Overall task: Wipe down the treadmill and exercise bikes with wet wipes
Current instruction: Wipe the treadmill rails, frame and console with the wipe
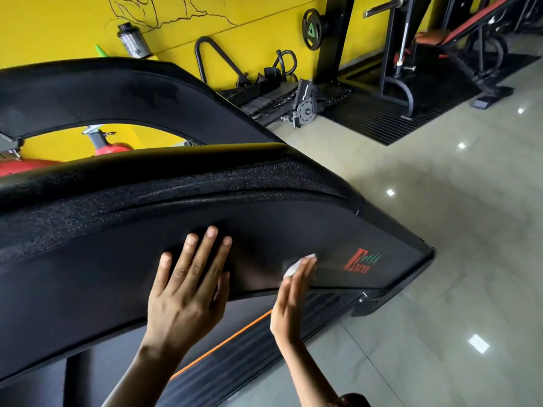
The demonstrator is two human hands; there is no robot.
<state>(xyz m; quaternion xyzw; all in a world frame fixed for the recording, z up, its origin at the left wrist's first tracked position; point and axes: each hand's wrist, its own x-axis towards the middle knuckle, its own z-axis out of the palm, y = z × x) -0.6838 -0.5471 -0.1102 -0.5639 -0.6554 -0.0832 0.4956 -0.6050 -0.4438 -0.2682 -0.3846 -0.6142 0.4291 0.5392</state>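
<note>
**Both hands on the treadmill's side panel**

Bare forearms reach up from the bottom edge of the view to the treadmill (88,274), whose broad black side panel fills the middle of the frame. On that panel the left hand (188,289) lies flat, palm down, fingers straight and spread, holding nothing. Just to its right, the right hand (289,298) is seen edge-on and slightly blurred. Its fingers are stretched out rather than curled, and they press a white wet wipe (292,268) against the panel. The wipe shows beside and beyond the fingertips, close to a red and green logo (363,261) printed near the panel's lower end.

Above the hands runs a padded, rough-textured handrail (176,183). Below the panel lies the treadmill deck, edged with an orange stripe (223,343). A second black arched panel (102,92) stands behind, and something red (114,148) shows through the gap under it.

To the right a glossy tiled floor (440,230) spreads out. Against the yellow wall (58,24) stand a shaker bottle (132,41), a hung weight plate (312,29) and black racks on a ribbed mat (396,118).
</note>
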